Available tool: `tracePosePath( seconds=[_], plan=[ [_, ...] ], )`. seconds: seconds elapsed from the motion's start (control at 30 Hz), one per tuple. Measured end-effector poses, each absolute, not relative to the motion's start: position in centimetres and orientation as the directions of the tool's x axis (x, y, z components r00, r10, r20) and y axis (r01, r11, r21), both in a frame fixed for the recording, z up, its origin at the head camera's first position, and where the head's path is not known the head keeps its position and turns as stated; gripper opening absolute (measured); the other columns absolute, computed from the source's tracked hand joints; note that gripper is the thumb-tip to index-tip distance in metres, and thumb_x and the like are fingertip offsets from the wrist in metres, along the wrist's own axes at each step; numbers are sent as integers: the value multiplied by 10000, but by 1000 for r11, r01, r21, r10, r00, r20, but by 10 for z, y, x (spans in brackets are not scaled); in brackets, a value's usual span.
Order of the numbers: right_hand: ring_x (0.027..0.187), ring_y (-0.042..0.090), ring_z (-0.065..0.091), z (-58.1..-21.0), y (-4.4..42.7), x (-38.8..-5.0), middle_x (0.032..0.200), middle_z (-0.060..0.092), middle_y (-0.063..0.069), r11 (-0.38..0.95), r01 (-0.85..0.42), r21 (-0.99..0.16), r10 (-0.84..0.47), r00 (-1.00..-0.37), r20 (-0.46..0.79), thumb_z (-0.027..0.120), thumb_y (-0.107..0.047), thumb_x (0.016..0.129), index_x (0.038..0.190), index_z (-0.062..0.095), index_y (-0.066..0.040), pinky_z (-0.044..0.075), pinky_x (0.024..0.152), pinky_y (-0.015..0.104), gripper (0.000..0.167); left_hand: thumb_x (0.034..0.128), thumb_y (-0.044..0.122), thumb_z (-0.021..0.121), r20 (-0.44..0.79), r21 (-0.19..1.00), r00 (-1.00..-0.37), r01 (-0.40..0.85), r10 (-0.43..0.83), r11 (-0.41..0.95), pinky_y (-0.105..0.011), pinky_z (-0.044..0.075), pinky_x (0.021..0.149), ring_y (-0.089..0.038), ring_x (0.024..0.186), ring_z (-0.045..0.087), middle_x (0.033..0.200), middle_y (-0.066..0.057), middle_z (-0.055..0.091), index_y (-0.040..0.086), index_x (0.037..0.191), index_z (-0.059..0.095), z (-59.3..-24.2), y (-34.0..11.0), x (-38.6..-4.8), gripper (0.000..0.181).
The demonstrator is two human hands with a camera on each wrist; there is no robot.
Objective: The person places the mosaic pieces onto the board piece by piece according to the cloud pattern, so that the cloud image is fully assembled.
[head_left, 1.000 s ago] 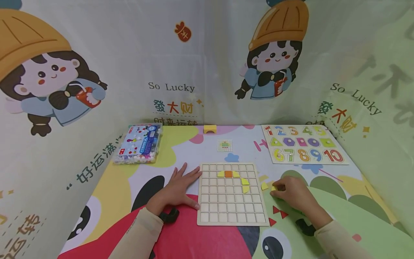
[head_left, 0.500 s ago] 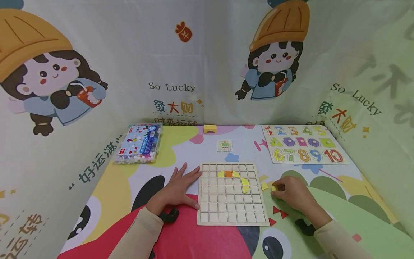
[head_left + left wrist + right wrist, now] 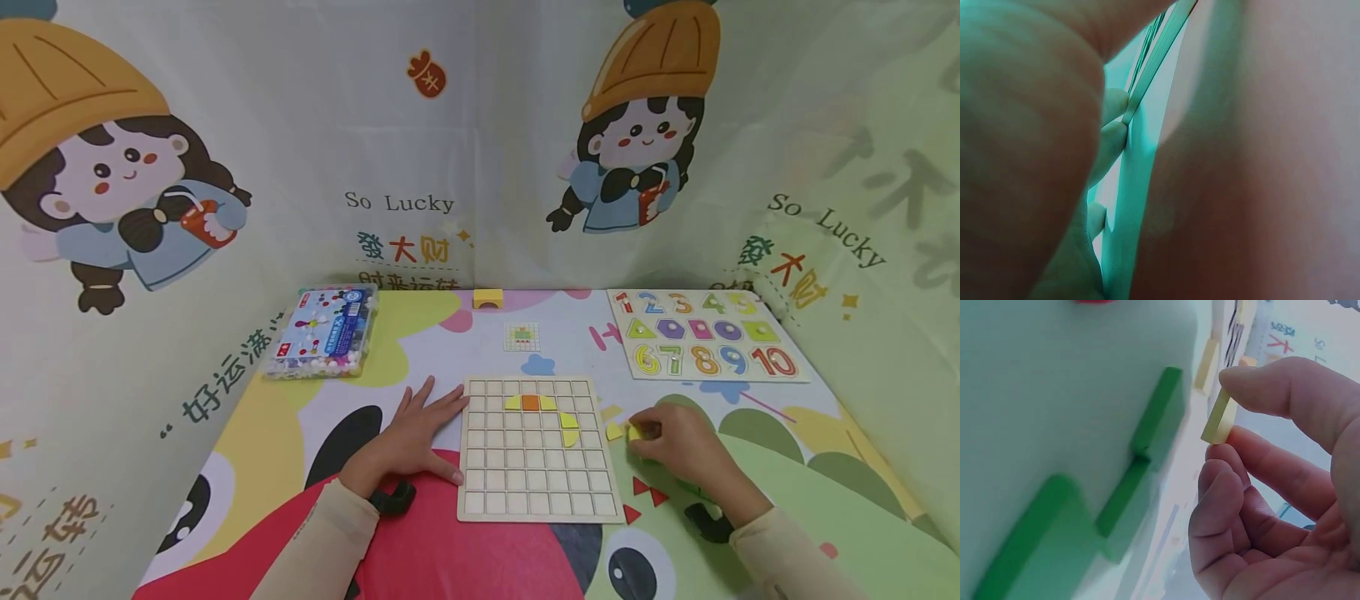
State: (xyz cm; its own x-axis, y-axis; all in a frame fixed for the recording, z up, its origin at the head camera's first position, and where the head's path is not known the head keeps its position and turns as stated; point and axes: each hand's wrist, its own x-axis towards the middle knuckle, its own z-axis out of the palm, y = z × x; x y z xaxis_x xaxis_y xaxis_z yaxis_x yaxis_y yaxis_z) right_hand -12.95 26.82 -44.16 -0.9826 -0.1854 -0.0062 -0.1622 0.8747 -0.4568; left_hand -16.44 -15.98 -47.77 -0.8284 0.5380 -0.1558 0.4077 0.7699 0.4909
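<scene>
Sleeves (image 3: 322,542), pale in colour, reach in from the near edge of a patterned tabletop (image 3: 465,558), each with a black wrist fitting (image 3: 393,500). Three red triangles (image 3: 659,497) lie beside the lower right part of the grid board (image 3: 536,481). Green pieces (image 3: 1159,412) lie near the right hand (image 3: 675,437). The left hand (image 3: 416,433) grips nothing: its fingers are spread and extended, fingertips and thumb at the board's left edge. The right hand pinches a small yellow piece (image 3: 1219,419) between thumb and forefinger, to the right of the board and apart from it. A loose yellow tile (image 3: 614,432) lies between this hand and the board. On the grid, the second row from the far side carries an orange square (image 3: 530,403) flanked by two yellow curved pieces (image 3: 548,404); two more occupy the third and fourth rows. Beyond lie a small printed card (image 3: 522,337), a number board (image 3: 708,342) at right, a clear box (image 3: 322,329) at left and, farthest, a yellow arch block (image 3: 487,295). Behind hangs a printed cloth (image 3: 510,167).
</scene>
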Motion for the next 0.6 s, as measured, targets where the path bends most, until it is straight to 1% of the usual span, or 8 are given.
tracePosePath(
  seconds=[0.13, 0.37, 0.43, 0.6],
  plan=[
    [779, 122, 566, -438, 261, -131, 883, 730, -20, 878, -191, -438, -207, -978, 11, 861, -158, 799, 1049, 836, -68, 493, 680, 298, 267, 683, 693, 899, -148, 497, -828, 410, 541, 765, -699, -60, 1290, -414, 1662, -57, 1781, 76, 208, 266, 1678, 331, -478, -160, -164, 1223],
    [810, 142, 606, -429, 236, -139, 936, 741, 17, 852, -220, -476, -239, -971, 19, 886, -157, 801, 1073, 827, -55, 542, 715, 324, 296, 688, 690, 895, -144, 492, -828, 414, 541, 765, -706, -56, 1288, -427, 1660, -46, 1781, 58, 218, 258, 1676, 339, -477, -160, -164, 1213],
    [817, 147, 611, -426, 226, -141, 936, 741, 18, 845, -225, -484, -247, -969, 19, 886, -149, 804, 1074, 828, -57, 551, 721, 320, 290, 689, 686, 897, -140, 495, -827, 418, 545, 762, -716, -50, 1283, -439, 1657, -40, 1780, 48, 224, 247, 1674, 345, -477, -160, -164, 1211],
    [796, 147, 568, -420, 200, -148, 867, 692, 4, 826, -262, -499, -292, -956, 17, 862, -128, 801, 1054, 826, -57, 522, 698, 298, 265, 691, 695, 893, -147, 491, -827, 415, 543, 765, -707, -54, 1287, -424, 1660, -52, 1784, 68, 203, 263, 1679, 328, -477, -159, -164, 1217]
  ],
)
